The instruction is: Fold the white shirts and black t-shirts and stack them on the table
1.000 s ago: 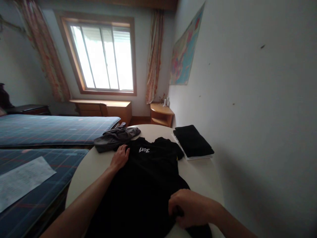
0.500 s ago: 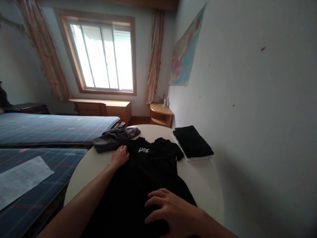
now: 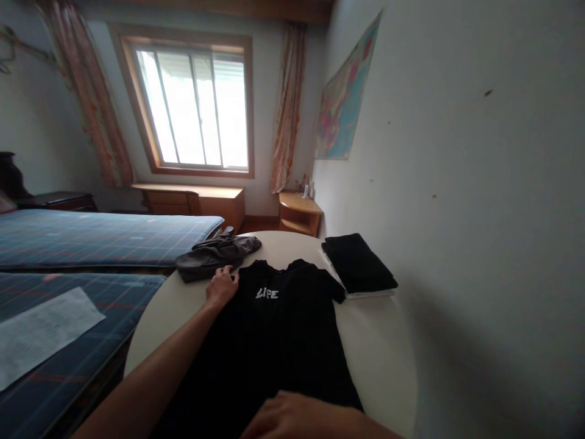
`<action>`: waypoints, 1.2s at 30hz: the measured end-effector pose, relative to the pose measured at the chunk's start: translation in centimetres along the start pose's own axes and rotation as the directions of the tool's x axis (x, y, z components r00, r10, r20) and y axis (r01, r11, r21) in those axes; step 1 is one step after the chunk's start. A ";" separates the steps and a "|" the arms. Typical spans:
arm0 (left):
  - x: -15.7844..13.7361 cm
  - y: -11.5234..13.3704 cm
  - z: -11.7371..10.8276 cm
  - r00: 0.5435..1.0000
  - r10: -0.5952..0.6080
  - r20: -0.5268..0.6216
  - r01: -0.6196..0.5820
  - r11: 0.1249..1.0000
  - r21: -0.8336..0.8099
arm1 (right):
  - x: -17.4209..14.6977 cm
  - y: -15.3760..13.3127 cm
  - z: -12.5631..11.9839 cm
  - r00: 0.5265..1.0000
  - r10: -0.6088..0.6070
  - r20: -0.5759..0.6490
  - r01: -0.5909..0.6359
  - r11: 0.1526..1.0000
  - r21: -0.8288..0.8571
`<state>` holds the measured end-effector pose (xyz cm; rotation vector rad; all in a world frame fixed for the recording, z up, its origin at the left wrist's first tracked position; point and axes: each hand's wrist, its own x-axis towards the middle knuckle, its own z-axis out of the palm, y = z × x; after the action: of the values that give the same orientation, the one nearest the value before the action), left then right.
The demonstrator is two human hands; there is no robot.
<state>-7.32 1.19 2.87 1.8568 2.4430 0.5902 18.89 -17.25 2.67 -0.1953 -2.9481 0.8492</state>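
A black short-sleeved T-shirt (image 3: 292, 329) with white "LIFE" lettering on its chest lies spread on the round pale table, its neckline away from me. My left hand (image 3: 222, 286) is at the shirt's left sleeve, with its fingers curled on the cloth. Low in the picture, my right hand (image 3: 295, 417) is over the lower part of the shirt. Its knuckles are bent, but its fingertips are hidden and cut off by the frame edge. A crumpled grey garment (image 3: 208, 259) lies just beyond my left hand.
A folded black cloth (image 3: 359, 262) rests on something white at the right of the table (image 3: 379, 353), near the wall. Plaid mattresses (image 3: 105, 235) stand to the left, with a paper sheet (image 3: 50, 332) on the nearer one. Desks (image 3: 214, 192) are under the window.
My right hand has moved down toward the bottom edge. The shirt lies flatter and wider, its right sleeve spread outward, and its lettering now reads clearly. My left hand stays at the sleeve.
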 end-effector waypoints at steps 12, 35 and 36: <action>1.6 -0.3 -1.7 0.987 0.003 0.163 -0.005 1.000 0.012 | -3.6 3.7 -6.8 0.834 0.449 -0.322 -0.492 0.868 -0.066; -3.6 4.5 -1.9 0.579 0.811 0.080 -0.553 0.463 -0.693 | -1.7 16.8 -13.1 0.262 0.624 -0.737 -0.840 0.523 0.145; -4.4 4.9 -2.4 0.551 0.830 0.084 -0.568 0.448 -0.690 | -1.5 16.4 -13.2 0.309 0.580 -0.753 -0.804 0.582 0.119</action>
<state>-2.11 -2.54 5.66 2.3064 0.8920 0.7430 23.34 3.22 5.01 -1.5601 -2.0451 0.1986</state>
